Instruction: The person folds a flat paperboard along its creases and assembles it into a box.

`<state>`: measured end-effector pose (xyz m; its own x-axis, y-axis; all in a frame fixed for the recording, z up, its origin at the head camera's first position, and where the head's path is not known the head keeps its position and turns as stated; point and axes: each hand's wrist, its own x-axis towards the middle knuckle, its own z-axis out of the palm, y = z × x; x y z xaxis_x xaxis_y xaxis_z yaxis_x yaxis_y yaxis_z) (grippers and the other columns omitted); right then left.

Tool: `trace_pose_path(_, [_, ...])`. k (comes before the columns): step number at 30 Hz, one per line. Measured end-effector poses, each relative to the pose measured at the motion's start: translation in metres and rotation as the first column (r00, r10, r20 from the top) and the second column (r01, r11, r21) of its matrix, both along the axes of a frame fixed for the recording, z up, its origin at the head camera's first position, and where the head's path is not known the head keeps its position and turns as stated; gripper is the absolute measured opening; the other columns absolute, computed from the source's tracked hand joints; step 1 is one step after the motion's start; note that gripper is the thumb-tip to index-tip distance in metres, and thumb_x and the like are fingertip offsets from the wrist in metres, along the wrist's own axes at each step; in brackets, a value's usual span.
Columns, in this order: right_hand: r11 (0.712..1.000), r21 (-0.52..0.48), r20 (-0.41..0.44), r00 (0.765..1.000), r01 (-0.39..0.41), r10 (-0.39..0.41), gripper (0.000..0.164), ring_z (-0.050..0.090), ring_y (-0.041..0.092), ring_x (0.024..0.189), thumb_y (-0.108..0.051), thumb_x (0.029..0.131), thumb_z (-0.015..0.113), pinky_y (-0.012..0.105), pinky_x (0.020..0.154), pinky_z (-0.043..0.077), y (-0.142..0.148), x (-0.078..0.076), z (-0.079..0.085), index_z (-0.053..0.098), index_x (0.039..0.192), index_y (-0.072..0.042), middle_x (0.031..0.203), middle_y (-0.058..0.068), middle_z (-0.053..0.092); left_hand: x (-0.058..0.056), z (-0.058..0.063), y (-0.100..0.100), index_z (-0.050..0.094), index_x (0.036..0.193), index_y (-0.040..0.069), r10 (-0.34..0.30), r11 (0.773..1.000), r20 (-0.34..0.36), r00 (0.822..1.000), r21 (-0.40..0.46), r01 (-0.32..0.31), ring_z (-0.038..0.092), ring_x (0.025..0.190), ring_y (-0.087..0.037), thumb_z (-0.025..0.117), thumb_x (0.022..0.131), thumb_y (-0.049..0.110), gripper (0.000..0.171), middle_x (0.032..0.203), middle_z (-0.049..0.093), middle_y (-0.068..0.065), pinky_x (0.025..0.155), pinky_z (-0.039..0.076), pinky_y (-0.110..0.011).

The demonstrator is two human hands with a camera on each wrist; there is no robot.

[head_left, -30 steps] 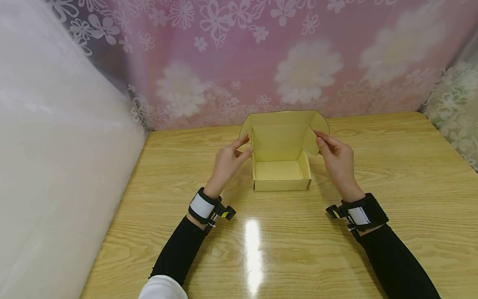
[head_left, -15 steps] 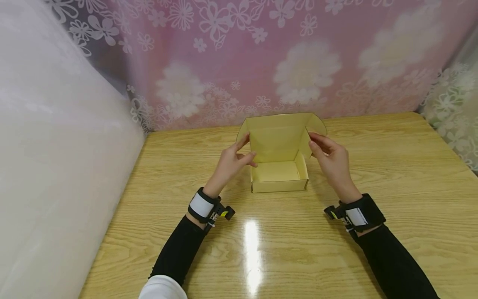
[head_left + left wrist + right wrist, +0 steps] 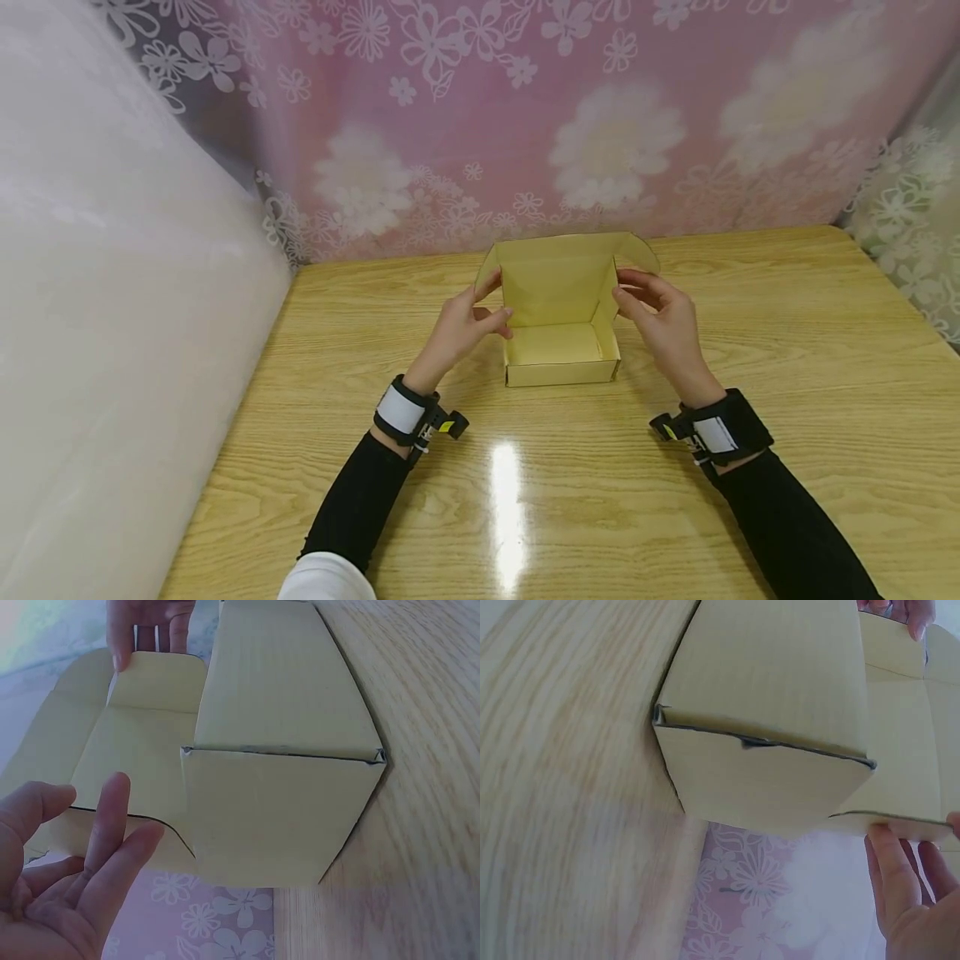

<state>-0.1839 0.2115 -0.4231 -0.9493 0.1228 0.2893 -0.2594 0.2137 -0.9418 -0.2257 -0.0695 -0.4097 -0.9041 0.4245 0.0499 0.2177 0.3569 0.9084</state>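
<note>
A small yellowish cardboard box (image 3: 561,374) stands on the table, its lid (image 3: 558,287) raised at the back and its inside facing me. My left hand (image 3: 459,333) is at the left side flap (image 3: 135,832), fingers spread and fairly straight against it, the thumb near its edge. On the other side, my right hand (image 3: 663,321) holds the right side flap (image 3: 900,825), thumb at the edge and fingers along the outer face. Both side flaps point forward from the lid. Part of the right fingers is hidden behind the flap in the head view.
The wooden table (image 3: 360,333) carries the box near its back edge. Behind it hangs a pink flowered curtain (image 3: 480,125). A white sheet (image 3: 135,292) rises on the left. Each wrist wears a black strap with a small camera.
The right side flap has swung inward from sticking out to the right, with my right hand following it leftward. The lid leans a little lower. My left hand has barely moved.
</note>
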Motion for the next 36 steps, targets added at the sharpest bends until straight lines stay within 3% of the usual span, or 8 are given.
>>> trace_pose_path(5, [0.998,-0.036,0.024,0.998,-0.057,0.058,0.043,0.057,0.008,0.108,-0.01,0.1,0.061,0.014,0.08,0.054,-0.001,-0.002,-0.001,0.053,0.14,0.005,0.129,0.006,0.057,0.0,0.0,-0.003,0.029,0.159,0.015,-0.028,1.0,0.001,1.0,-0.009,0.028,0.074,0.083,-0.02,0.064,0.1,0.02,0.069,0.155,0.046,-0.002,0.074,0.039,-0.029])
trace_pose_path(7, [0.996,-0.042,0.043,0.996,-0.078,0.079,0.047,0.053,0.009,0.113,-0.009,0.101,0.059,0.013,0.081,0.053,-0.001,-0.002,-0.001,0.049,0.145,0.002,0.134,0.006,0.052,-0.001,0.0,-0.004,0.028,0.159,0.013,-0.046,0.999,-0.002,0.999,-0.007,0.046,0.074,0.085,-0.026,0.064,0.1,0.02,0.07,0.156,0.045,-0.003,0.074,0.039,-0.029])
trace_pose_path(12, [0.993,-0.031,0.1,0.988,-0.112,0.114,0.054,0.046,0.009,0.12,-0.013,0.103,0.056,0.013,0.085,0.05,0.0,-0.001,-0.001,0.04,0.153,-0.002,0.147,0.014,0.042,-0.003,-0.003,-0.004,0.028,0.159,0.012,-0.082,0.997,0.007,0.997,0.003,0.082,0.072,0.091,-0.038,0.066,0.099,0.018,0.071,0.159,0.04,-0.003,0.083,0.042,-0.03])
trace_pose_path(18, [0.991,0.001,0.121,0.983,-0.136,0.135,0.053,0.045,0.006,0.121,-0.012,0.103,0.056,0.011,0.085,0.048,0.004,-0.001,0.0,0.039,0.152,0.0,0.146,0.018,0.043,-0.006,-0.006,-0.005,0.033,0.157,0.013,-0.085,0.996,0.016,0.996,0.032,0.084,0.073,0.091,-0.036,0.068,0.097,0.015,0.069,0.157,0.042,-0.005,0.095,0.044,-0.038])
trace_pose_path(26, [0.981,0.088,0.173,0.973,-0.171,0.154,0.056,0.041,0.036,0.137,-0.015,0.102,0.057,0.013,0.09,0.043,0.012,-0.003,-0.001,0.039,0.153,-0.001,0.15,0.023,0.042,-0.008,-0.009,-0.007,0.032,0.158,0.015,-0.073,0.997,0.021,0.997,0.035,0.072,0.074,0.089,-0.02,0.069,0.096,0.012,0.072,0.159,0.04,-0.003,0.107,0.044,-0.046])
trace_pose_path(31, [0.978,0.105,0.189,0.969,-0.183,0.161,0.055,0.041,0.034,0.138,-0.015,0.101,0.059,0.015,0.092,0.044,0.014,-0.004,-0.002,0.041,0.151,0.0,0.15,0.02,0.043,-0.008,-0.01,-0.007,0.033,0.158,0.013,-0.07,0.997,0.033,0.997,0.033,0.069,0.073,0.094,-0.023,0.07,0.094,0.008,0.074,0.159,0.039,-0.006,0.103,0.049,-0.045])
trace_pose_path(36, [0.975,0.106,0.21,0.963,-0.196,0.171,0.054,0.039,0.034,0.141,-0.017,0.1,0.062,0.013,0.09,0.046,0.016,-0.005,-0.004,0.045,0.149,0.0,0.149,0.02,0.044,-0.01,-0.01,-0.007,0.037,0.155,0.014,-0.067,0.997,0.042,0.997,0.032,0.066,0.072,0.093,-0.021,0.072,0.092,0.004,0.073,0.16,0.037,-0.009,0.092,0.053,-0.037])
